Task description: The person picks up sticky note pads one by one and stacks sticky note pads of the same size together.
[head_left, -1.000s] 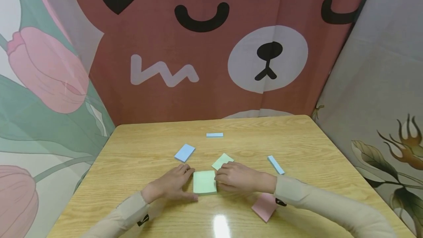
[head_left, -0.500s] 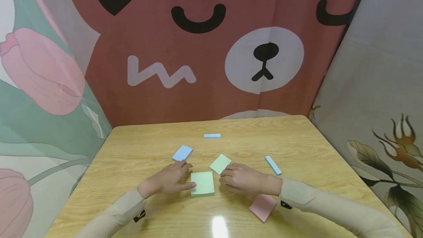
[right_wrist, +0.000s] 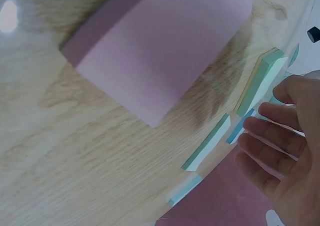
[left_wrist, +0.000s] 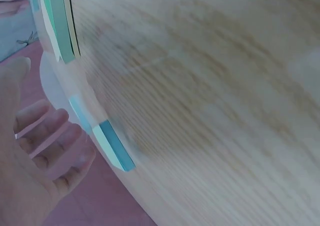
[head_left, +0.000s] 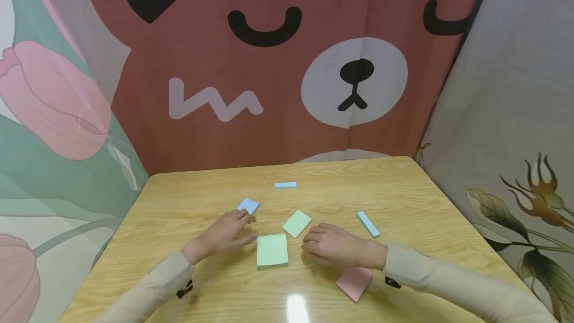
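Observation:
A large square green sticky note pad point(head_left: 272, 251) lies on the table between the hands. My left hand point(head_left: 221, 233) is at its left, fingers spread, thumb tip close to the pad's upper left corner. Those fingers overlap the lower part of a blue sticky note pad point(head_left: 248, 205) in the head view. To the right of the large pad, my right hand point(head_left: 334, 246) hovers with loosely bent fingers and holds nothing. Behind the large pad is a smaller green pad point(head_left: 297, 223), turned cornerwise. A pink pad point(right_wrist: 165, 45) lies below the right wrist.
A narrow blue sticky note strip point(head_left: 285, 185) lies near the back of the wooden table point(head_left: 202, 183). Another blue strip point(head_left: 368, 224) sits slanted at the right. Printed curtains point(head_left: 287, 138) hang right behind the table and along both sides.
Both hands have drawn away from the large green pad, the left up-left towards the blue pad, the right a little rightward. The smaller green pad is now fully uncovered.

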Action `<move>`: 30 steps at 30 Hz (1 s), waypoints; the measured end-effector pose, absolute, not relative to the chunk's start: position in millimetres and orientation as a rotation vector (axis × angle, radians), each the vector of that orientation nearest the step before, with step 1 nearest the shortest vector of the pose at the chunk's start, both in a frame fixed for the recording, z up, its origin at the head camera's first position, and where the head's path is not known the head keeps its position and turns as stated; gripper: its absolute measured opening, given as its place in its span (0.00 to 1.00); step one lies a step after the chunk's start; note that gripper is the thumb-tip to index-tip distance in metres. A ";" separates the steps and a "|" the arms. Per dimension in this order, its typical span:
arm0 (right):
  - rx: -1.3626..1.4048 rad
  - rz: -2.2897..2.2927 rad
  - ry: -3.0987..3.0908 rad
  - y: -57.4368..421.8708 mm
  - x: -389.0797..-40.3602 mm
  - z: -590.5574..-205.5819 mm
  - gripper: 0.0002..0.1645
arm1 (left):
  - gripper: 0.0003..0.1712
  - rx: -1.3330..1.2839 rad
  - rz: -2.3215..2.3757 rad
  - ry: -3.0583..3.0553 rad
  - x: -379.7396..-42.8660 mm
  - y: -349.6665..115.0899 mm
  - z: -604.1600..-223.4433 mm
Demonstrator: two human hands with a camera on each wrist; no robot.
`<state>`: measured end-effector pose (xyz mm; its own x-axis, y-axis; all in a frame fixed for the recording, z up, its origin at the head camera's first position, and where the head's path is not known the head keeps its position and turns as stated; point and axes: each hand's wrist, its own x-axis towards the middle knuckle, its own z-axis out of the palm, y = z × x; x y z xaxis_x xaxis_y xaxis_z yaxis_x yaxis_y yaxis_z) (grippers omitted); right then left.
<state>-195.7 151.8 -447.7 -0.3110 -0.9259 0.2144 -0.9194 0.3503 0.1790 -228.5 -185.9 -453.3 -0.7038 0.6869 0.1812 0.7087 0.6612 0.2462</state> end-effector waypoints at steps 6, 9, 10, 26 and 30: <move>1.636 -0.022 -2.354 156.8 -193.6 -449.1 0.08 | 0.21 -1.188 -0.456 -2.786 -231.7 -187.0 -450.7; 1.636 -0.025 -2.350 159.8 -192.6 -450.3 0.09 | 0.20 -1.185 -0.437 -2.770 -234.2 -187.5 -452.4; 1.638 -0.026 -2.347 160.8 -192.2 -450.8 0.09 | 0.20 -1.185 -0.431 -2.765 -235.1 -187.8 -453.2; 1.628 -0.005 -2.358 176.9 -188.6 -455.5 0.12 | 0.18 -1.182 -0.416 -2.768 -247.1 -192.0 -462.2; 1.630 -0.014 -2.352 180.0 -188.1 -456.4 0.13 | 0.17 -1.185 -0.419 -2.740 -249.2 -191.7 -463.7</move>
<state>-188.1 180.0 -456.4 -0.3249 -0.9194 0.2215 -0.9166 0.3638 0.1655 -249.2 -191.7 -463.7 -0.6841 0.6941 0.2242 0.7294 0.6537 0.2018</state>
